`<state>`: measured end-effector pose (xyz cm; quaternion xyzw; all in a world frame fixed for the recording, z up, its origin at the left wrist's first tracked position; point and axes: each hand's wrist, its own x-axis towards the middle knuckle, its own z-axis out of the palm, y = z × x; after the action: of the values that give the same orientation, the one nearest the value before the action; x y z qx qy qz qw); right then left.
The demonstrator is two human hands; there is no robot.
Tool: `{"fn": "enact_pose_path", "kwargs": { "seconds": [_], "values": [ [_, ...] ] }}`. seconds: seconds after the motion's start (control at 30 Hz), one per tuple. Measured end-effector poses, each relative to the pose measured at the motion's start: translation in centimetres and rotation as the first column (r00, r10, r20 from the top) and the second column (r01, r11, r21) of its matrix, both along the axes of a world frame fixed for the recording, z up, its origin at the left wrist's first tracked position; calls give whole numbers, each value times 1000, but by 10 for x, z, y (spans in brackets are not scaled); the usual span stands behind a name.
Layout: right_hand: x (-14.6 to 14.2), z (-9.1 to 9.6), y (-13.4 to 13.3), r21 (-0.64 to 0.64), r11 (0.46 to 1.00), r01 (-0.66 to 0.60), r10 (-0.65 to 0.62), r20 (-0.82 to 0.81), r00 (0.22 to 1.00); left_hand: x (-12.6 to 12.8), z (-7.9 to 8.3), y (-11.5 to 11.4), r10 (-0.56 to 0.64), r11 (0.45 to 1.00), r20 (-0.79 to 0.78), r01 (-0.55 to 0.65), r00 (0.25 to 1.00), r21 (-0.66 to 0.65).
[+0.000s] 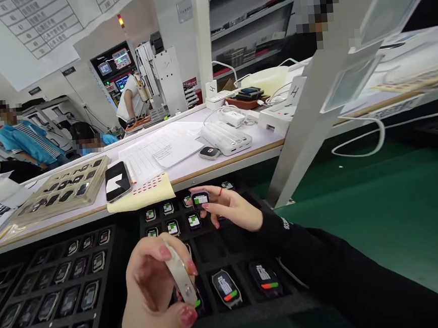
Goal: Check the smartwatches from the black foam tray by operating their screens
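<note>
In my left hand [153, 290], a pale smartwatch case [179, 274] is pinched between thumb and fingers and turned edge-on, with a small button on its side. Farther off, my right hand [233, 208] grips a purple-rimmed smartwatch [200, 200] by its edges; its lit screen shows green and white. Both hands are above a black foam tray [210, 248] with square pockets. Near my left hand, a silver watch [226, 287] and a dark watch [265, 278] sit in the front pockets, each showing white text over a red and green bar. More lit watches stand in the back rows.
Another black tray [112, 273] of watches lies to the left. On the white table [188, 164] are a phone [117, 181], a clear tray of watches [64, 191], papers [176, 149], and a white power bank [226, 137]. A slanted post [305, 106] rises at right. People work beyond.
</note>
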<state>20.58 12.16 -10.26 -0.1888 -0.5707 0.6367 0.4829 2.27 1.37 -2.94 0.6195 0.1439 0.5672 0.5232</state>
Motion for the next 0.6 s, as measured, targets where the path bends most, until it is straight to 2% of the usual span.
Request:
{"fn": "enact_pose_path", "kwargs": {
  "seconds": [0.33, 0.6],
  "values": [
    [0, -1, -1, 20, 999, -33, 33, -1, 999, -3, -3, -2, -95, 995, 41, 95, 995, -1],
    [0, 1, -1, -33, 999, -19, 18, -3, 1000, -4, -4, -1, -88, 996, 27, 88, 996, -5]
  ]
}}
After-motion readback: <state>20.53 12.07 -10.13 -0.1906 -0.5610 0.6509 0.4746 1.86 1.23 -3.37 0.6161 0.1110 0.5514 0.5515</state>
